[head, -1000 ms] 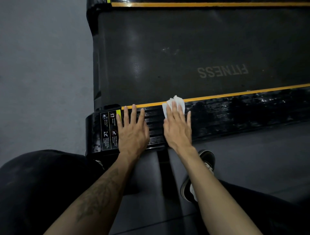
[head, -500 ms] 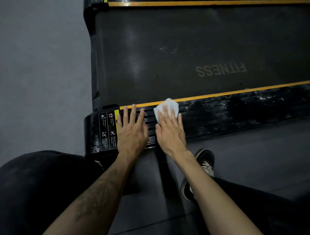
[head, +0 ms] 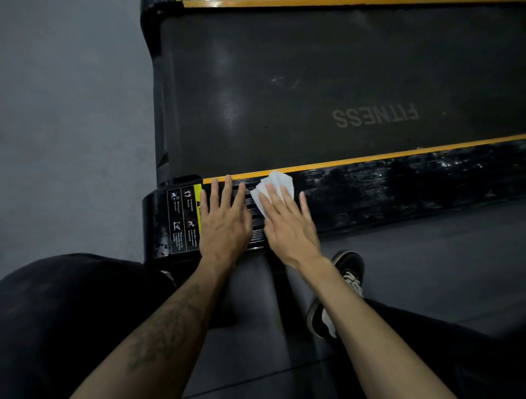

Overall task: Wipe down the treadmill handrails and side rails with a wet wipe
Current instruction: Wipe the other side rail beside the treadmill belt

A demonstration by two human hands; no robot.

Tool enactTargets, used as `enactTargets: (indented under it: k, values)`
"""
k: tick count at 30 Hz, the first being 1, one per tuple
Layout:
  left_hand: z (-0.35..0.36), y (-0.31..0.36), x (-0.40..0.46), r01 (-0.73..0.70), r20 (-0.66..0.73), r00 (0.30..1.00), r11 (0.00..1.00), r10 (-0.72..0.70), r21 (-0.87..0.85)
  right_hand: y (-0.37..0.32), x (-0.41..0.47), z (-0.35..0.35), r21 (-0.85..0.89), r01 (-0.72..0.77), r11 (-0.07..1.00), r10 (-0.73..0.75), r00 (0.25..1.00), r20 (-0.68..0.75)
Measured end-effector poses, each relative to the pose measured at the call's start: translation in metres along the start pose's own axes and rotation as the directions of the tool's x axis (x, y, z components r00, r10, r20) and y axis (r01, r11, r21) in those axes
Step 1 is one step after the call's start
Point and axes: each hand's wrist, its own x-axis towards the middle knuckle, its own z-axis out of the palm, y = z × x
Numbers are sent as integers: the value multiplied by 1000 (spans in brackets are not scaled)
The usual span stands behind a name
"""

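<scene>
The treadmill's near side rail [head: 398, 188] is black and ribbed, with a yellow stripe along its inner edge. A white wet wipe [head: 274, 185] lies flat on the rail near its rear end. My right hand [head: 287, 222] presses on the wipe with straight, spread fingers; part of the wipe shows beyond the fingertips. My left hand [head: 225, 219] rests flat on the rail just left of it, fingers straight, holding nothing. The two hands are almost touching.
A warning label [head: 182, 216] covers the rail's rear end cap. The dark running belt [head: 313, 94] with "FITNESS" lettering lies beyond, and the far rail's yellow stripe [head: 341, 3] runs along the top. Grey floor [head: 71, 114] surrounds it. My knee [head: 71, 313] and a black shoe [head: 341, 287] are below.
My right hand slid the wipe leftward along the rail toward my left hand. The left hand stayed flat in place.
</scene>
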Motion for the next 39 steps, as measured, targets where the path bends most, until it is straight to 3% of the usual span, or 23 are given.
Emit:
enactTargets:
  k: [6, 12, 18, 24, 30, 36, 39]
  values:
    - [-1, 0, 0, 0, 12, 1000, 1000, -1, 12, -3, 2, -3, 135, -263, 955, 274, 959, -74]
    - [0, 1, 0, -2, -13, 1000, 1000, 2, 11, -6, -4, 2, 83, -78, 994, 82, 996, -45]
    - [1, 0, 0, -10, -13, 1000, 1000, 10, 19, -2, -4, 2, 156, -243, 957, 260, 960, -102]
    - [0, 1, 1, -12, -22, 1000, 1000, 13, 25, 1, -14, 8, 44, -34, 998, 38, 996, -76]
    - [-2, 1, 0, -17, -4, 1000, 999, 17, 43, 9, -11, -1, 147, -277, 950, 291, 953, -83]
    - [-3, 2, 0, -24, 5, 1000, 999, 24, 40, -2, -21, 3, 48, -73, 996, 75, 996, -41]
    - [-4, 2, 0, -35, -2, 999, 999, 35, 38, 19, -20, -1, 83, -198, 977, 204, 976, -78]
